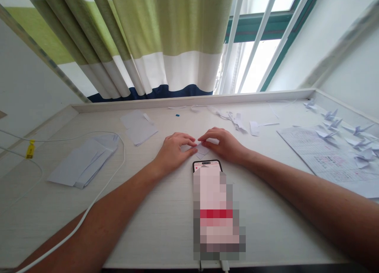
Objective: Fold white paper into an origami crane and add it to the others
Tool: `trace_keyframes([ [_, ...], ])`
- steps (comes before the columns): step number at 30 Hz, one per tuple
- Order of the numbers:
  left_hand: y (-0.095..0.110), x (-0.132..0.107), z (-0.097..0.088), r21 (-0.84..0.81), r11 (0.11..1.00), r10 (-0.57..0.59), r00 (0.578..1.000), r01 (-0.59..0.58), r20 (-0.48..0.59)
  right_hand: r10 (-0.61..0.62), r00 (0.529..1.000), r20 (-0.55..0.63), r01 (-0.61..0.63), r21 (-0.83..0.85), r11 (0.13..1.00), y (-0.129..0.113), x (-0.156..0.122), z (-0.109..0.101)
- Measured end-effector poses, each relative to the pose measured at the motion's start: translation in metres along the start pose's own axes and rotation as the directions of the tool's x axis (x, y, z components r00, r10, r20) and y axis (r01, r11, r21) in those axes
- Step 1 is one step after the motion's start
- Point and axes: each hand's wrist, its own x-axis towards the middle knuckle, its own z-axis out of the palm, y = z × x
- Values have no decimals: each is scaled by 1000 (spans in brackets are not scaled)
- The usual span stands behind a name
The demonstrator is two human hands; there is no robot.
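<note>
A small piece of folded white paper lies at the middle of the white desk, between my two hands. My left hand has its thumb and fingers closed on the left side of the paper. On the other side, my right hand pinches the paper's right edge, with part of it hidden under the fingers. Just in front of the paper lies a phone, its screen lit and mostly blurred out.
Several folded paper cranes stand at the right by a printed sheet. Paper stacks lie left, scraps at the back. A white cable loops over the left side, crossing my left arm. Behind hangs a curtain.
</note>
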Motion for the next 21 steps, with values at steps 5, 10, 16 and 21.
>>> trace_keyframes([
  [5,-2,-2,-1,74,994,82,996,-84,31,-132,991,12,132,-20,991,-1,-3,0],
  [10,1,-2,-2,98,989,109,994,-109,7,-157,986,62,161,-57,985,-5,-8,-2],
  [16,3,-4,-3,104,985,138,990,-137,-4,-157,983,90,164,-73,984,-3,-8,-3],
  [21,4,-4,-5,68,993,94,996,-94,3,-142,988,58,146,-65,987,-3,-8,-4],
])
